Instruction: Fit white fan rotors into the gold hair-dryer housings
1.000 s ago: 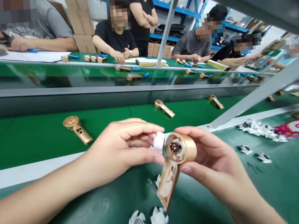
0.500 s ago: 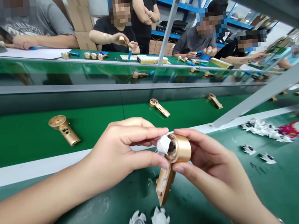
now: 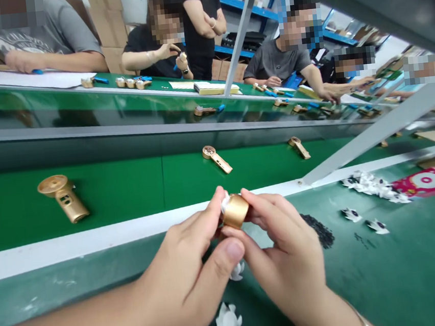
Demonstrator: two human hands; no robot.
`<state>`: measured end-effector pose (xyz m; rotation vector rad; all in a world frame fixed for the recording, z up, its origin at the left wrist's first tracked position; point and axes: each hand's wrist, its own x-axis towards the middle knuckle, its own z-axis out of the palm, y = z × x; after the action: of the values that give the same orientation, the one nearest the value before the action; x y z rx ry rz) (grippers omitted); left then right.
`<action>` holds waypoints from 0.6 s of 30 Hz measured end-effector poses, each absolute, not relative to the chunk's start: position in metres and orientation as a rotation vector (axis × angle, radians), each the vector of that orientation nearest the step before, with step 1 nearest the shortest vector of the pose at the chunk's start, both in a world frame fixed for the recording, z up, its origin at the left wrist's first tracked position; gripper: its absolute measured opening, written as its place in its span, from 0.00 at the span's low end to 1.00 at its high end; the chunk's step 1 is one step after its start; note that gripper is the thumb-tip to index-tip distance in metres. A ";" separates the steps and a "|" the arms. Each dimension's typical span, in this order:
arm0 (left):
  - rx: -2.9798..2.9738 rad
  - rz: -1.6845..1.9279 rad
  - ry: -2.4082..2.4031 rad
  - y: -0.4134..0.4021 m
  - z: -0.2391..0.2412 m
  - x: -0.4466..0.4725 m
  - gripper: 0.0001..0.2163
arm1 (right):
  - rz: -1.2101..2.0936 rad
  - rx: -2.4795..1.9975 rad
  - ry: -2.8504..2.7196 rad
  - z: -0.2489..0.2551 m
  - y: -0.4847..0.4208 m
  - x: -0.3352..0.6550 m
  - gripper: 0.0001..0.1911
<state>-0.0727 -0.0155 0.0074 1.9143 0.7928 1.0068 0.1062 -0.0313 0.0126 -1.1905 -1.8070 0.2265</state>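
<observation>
Gold fan housing [image 3: 236, 213], one: held above the green table [image 3: 368, 287], near its white far edge [image 3: 93, 234]; handle hidden. White impeller [image 3: 225, 203], one: at the housing's left-facing mouth, seating unclear. Risk, judged: a slanted push could bend a blade or jam the impeller off-centre; a slack pinch could let the housing twist. Left hand [image 3: 197, 267]: narrow grip on the impeller, fingers extended, thumb below. Right hand [image 3: 288, 253]: pinching the housing, fingers above, thumb beneath.
</observation>
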 end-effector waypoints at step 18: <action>2.532 0.057 0.883 -0.014 -0.015 -0.058 0.12 | 0.252 -1.699 -2.142 0.000 0.074 0.083 0.11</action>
<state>-0.0576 -0.0144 -0.0152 2.5323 0.8833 0.0569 0.0828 0.0742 0.0002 -1.6987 -2.1422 0.2522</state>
